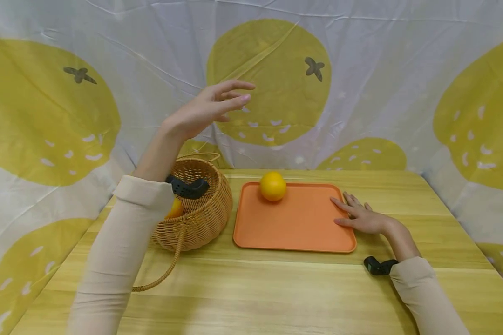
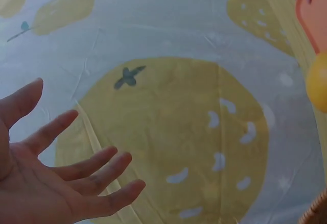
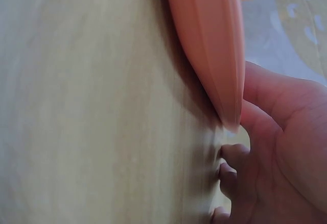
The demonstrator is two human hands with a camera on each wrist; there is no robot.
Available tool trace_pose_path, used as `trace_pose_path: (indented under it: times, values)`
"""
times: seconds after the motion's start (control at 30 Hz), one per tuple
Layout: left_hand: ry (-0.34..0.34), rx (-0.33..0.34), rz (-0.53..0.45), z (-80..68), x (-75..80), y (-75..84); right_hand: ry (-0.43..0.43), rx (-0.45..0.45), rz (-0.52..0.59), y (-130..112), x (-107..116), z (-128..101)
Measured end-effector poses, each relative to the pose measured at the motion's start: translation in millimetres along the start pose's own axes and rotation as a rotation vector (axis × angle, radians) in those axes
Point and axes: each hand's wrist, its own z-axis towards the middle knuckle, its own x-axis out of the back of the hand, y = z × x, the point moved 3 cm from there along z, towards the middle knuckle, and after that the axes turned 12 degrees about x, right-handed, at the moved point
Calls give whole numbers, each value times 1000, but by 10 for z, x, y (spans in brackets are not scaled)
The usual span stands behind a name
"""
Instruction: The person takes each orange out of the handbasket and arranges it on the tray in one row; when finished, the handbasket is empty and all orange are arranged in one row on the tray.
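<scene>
Left grip (image 1: 207, 109) is up in the air, fingers spread and empty, so I'd drop it straight down into the basket (image 1: 201, 209) below for the orange (image 1: 174, 208) there, while the right hand (image 1: 362, 217) lies flat steadying the tray (image 1: 293, 223).

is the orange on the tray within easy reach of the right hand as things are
Probably yes. The right hand rests flat on the near right edge of the tray, and the orange sits at the tray's far edge with only bare tray surface between them.
</scene>
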Motion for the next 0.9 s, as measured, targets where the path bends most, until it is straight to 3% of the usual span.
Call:
trace_pose_path:
  times: [0.2,0.57,0.7,0.9]
  values:
    - [-57,63,2,-167,235,-336,14,1,-17,301,-25,27]
    - [-134,83,-106,-410,626,-879,11,21,22,-40,11,-43]
    - [-189,98,-78,-516,768,-1066,24,51,28,-18,13,-41]
    - [-295,212,27,-585,883,-1350,22,51,41,-25,31,-36]
